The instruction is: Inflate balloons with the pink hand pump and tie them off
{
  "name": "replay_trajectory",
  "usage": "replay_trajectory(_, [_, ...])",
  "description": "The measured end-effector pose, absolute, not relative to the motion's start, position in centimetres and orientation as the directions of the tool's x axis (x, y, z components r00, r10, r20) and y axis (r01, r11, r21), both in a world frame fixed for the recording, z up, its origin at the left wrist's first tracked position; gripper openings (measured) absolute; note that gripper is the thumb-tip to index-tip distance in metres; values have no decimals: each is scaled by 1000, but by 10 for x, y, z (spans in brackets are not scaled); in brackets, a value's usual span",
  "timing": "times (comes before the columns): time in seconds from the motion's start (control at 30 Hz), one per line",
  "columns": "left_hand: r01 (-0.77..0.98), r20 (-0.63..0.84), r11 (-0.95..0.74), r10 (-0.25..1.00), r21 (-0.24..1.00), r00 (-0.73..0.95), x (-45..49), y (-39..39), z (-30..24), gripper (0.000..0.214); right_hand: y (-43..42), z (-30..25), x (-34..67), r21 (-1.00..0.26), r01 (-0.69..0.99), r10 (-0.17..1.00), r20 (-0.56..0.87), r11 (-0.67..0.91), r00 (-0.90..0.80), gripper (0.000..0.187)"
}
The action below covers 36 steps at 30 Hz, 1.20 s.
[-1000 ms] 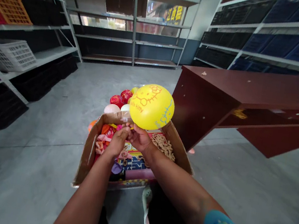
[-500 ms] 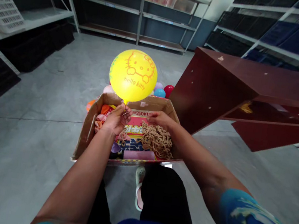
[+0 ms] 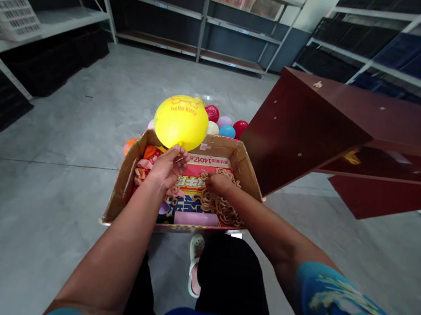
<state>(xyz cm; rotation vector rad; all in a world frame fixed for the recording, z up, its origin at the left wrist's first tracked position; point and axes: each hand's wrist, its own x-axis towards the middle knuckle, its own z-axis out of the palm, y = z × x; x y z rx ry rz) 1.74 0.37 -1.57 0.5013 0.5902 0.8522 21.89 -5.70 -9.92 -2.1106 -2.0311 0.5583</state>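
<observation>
Between the fingertips of my left hand (image 3: 171,167) is the neck of an inflated yellow balloon (image 3: 181,123) printed "hello kitty". My right hand (image 3: 219,183) reaches down to a heap of tan, curly rubber bands (image 3: 228,211), fingers curled at its upper left edge; what they pinch, if anything, is hidden. Both hands are over an open cardboard box (image 3: 119,193). Uninflated orange and pink balloons (image 3: 145,166) lie along its left side, partly behind my left hand. A pinkish-purple cylinder (image 3: 196,218) rests by the near wall, with a purple item (image 3: 164,207) beside it.
Inflated balloons (image 3: 227,131) in several colours lie on the floor behind the box. A dark red wooden furniture piece (image 3: 303,124) stands close on the right. Metal shelves (image 3: 204,18) line the back and sides; a white basket (image 3: 8,11) sits on the left one.
The yellow balloon has dropped slightly and tilted, its printed face turning upward. My right hand has moved down and a little left, from above the tan rubber bands into their edge, fingers curling.
</observation>
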Motion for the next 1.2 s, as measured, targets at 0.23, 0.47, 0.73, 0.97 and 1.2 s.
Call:
replay_trajectory(0.23, [-517, -297, 535, 829, 668, 474, 14, 5, -12, 19, -66, -57, 232, -812, 572, 985, -171, -118, -38, 13])
replay_trajectory(0.47, [-451, -344, 535, 830, 714, 439, 18, 0, -14, 18, -64, -2, 210, -958, 275, 993, -98, -76, -69, 25])
replay_trajectory(0.73, [-402, -388, 597, 781, 695, 489, 22, -5, -14, 14, -64, 35, 189, -955, 295, 993, -50, -15, -110, 20])
replay_trajectory(0.97, [-325, -400, 628, 735, 707, 548, 17, -1, -14, 12, -55, 65, 176, -985, 166, 999, 42, 37, 31, 19])
replay_trajectory(1.2, [-313, -395, 653, 702, 690, 593, 14, -4, -9, 16, -42, 63, 174, -989, 135, 997, 69, 62, 47, 16])
